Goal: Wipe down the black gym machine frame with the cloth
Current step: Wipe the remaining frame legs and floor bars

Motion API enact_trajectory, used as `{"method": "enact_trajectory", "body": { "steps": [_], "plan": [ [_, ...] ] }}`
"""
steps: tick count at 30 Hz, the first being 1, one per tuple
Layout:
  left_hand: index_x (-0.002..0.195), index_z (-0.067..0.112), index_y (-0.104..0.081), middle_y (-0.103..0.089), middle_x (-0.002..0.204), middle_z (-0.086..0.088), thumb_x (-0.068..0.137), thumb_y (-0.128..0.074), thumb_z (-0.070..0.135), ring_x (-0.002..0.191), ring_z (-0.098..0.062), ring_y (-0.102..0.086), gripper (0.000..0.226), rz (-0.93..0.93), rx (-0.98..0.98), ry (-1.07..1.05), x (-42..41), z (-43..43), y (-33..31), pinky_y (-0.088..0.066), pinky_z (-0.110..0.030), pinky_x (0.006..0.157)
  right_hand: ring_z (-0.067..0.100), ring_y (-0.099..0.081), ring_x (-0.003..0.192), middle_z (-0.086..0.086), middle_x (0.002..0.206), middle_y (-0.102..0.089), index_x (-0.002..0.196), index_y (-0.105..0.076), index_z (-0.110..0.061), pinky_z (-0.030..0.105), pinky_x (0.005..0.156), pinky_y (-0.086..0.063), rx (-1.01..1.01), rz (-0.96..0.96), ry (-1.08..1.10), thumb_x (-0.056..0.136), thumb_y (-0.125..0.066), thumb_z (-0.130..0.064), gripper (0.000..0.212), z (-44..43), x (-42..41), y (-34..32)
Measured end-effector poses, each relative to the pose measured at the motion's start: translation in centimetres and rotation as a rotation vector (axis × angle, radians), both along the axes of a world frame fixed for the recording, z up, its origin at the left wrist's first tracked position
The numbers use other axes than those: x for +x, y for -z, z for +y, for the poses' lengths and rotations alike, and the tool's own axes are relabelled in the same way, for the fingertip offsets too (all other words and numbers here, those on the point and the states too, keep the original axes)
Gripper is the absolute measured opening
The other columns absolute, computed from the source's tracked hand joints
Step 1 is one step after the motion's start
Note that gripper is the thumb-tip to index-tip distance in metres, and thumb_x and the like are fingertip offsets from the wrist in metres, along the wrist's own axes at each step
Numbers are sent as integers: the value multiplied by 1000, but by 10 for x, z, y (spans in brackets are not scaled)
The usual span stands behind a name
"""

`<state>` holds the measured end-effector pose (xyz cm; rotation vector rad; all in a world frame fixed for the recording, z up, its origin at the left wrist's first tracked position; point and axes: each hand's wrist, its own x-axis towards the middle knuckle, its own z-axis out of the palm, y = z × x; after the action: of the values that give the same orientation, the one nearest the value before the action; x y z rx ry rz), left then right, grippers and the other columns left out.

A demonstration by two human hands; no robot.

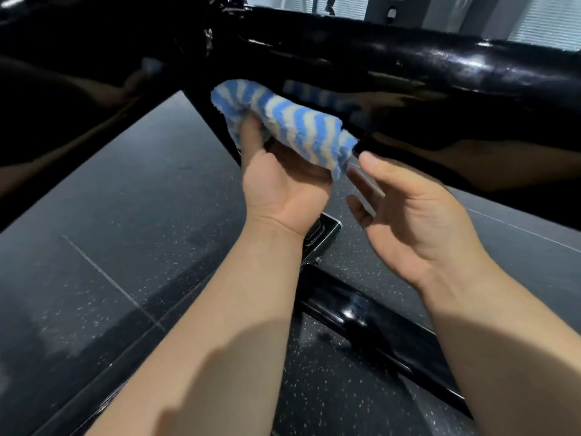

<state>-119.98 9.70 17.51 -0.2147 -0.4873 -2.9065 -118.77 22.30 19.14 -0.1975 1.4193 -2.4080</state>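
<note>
A glossy black machine frame (393, 67) runs across the top of the head view, with a thick bar slanting down to the right. My left hand (283, 184) grips a blue-and-white striped cloth (292, 121), thumb on top, and holds it up against the underside of the bar. The cloth's reflection shows in the shiny paint. Just right of the cloth's end, my right hand (415, 212) hovers palm up with relaxed fingers, holding nothing.
A lower black frame bar (371, 322) crosses the floor under my forearms, joined to a metal bracket (320, 234). Below lies dark speckled rubber flooring (125, 215) with seams. Another black frame member (63, 136) slants down at the left. Window blinds (547, 17) show behind.
</note>
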Motion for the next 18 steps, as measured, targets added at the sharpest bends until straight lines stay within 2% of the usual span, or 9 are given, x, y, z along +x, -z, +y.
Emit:
{"method": "enact_trajectory", "body": {
  "steps": [1, 3, 5, 6, 9, 12, 14, 16, 18],
  "plan": [
    [134, 19, -45, -53, 131, -9, 90, -49, 48, 129, -29, -46, 52, -33, -1, -20, 0, 2, 4, -31, -47, 112, 5, -65, 81, -8, 81, -72, 52, -68, -21, 24, 82, -41, 5, 6, -4, 56, -69, -17, 6, 1, 1, 0],
    [120, 12, -55, -64, 110, -11, 101, -36, 41, 106, -27, -60, 40, -121, -48, -55, 2, 3, 9, -48, -43, 94, 6, -65, 78, -5, 80, -72, 53, -68, -20, 22, 79, -43, -21, 1, -16, 57, -69, -16, 6, 0, 1, 1],
    [96, 8, -60, -68, 84, -8, 103, -35, 32, 79, -20, -66, 36, -200, -154, -66, 5, 3, 17, -56, -34, 69, 10, -66, 76, 0, 79, -71, 59, -69, -18, 20, 76, -48, -60, -5, -37, 59, -68, -14, 4, -1, 0, 0],
    [92, 7, -61, -69, 81, -7, 104, -36, 28, 74, -18, -67, 35, -230, -211, -63, 8, 4, 17, -57, -31, 64, 12, -65, 77, 2, 79, -70, 64, -68, -15, 21, 78, -48, -80, -7, -52, 60, -68, -12, 5, -2, -1, -1],
    [109, 4, -60, -68, 106, -12, 102, -39, 22, 95, -23, -67, 28, -240, -290, -68, 18, 4, 17, -56, -38, 86, 25, -66, 93, 13, 91, -70, 84, -68, -1, 33, 96, -48, -147, -43, -108, 67, -66, -9, 19, -6, -2, 2],
    [115, 7, -61, -68, 115, -11, 97, -47, 27, 108, -24, -64, 30, -273, -433, -97, 24, 1, 13, -47, -42, 101, 30, -64, 108, 23, 118, -65, 118, -60, 8, 37, 94, -53, -174, -41, -155, 74, -64, -11, 48, -8, 3, 9],
    [108, 7, -62, -70, 102, -12, 92, -57, 24, 97, -23, -67, 25, -254, -519, -39, 28, 0, 10, -52, -39, 91, 27, -64, 105, 23, 122, -62, 125, -56, 8, 34, 93, -53, -154, -33, -213, 72, -66, -7, 57, -10, 8, 9],
    [107, 2, -60, -67, 96, -14, 87, -59, 10, 89, -23, -66, 21, -172, -505, -5, 33, -2, 4, -56, -38, 82, 26, -64, 100, 25, 121, -62, 124, -55, 11, 33, 90, -55, -166, -77, -136, 69, -63, 2, 57, -16, 6, 8],
    [109, 0, -59, -65, 96, -15, 81, -60, 3, 89, -22, -64, 29, -188, -482, -92, 40, -6, -5, -54, -35, 85, 21, -67, 85, 25, 106, -66, 113, -60, 11, 27, 75, -58, -220, -130, 0, 78, -54, 9, 35, -20, 3, 11]
  ]
}}
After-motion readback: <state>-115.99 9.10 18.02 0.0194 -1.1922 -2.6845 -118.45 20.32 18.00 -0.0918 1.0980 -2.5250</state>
